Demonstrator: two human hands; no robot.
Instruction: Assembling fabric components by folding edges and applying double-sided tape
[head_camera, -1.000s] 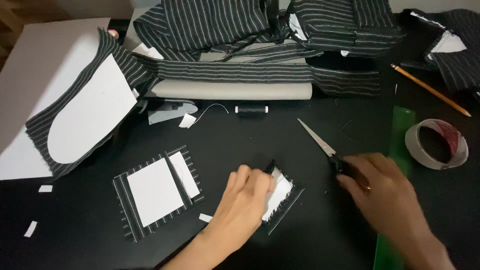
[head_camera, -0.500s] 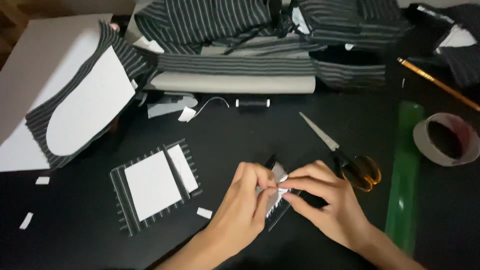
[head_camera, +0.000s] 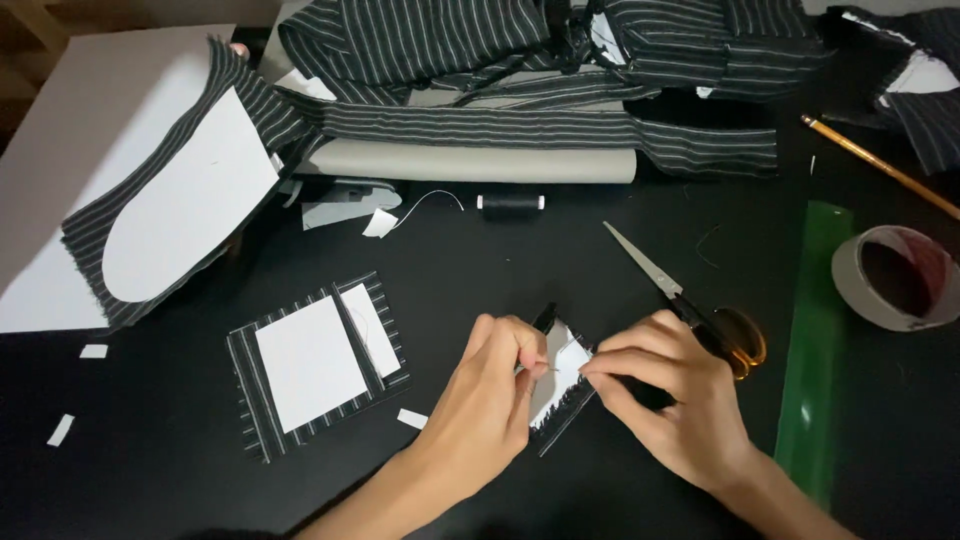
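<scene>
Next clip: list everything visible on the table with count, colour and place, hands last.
small fabric piece: 1, black striped with white backing, bottom centre, pinched by both hands
striped square with white panels: 1, black and white, left of the hands
scissors: 1, silver blades, amber handles, just right of the hands
ruler: 1, green, right side
tape roll: 1, beige, far right
pencil: 1, yellow-brown, upper right
thread spool: 1, black, centre
curved striped piece with white pattern: 1, upper left
striped fabric pile: black and white, top
white scraps: several, scattered left
table: black
left hand: holds the small piece
right hand: pinches its right edge
</scene>
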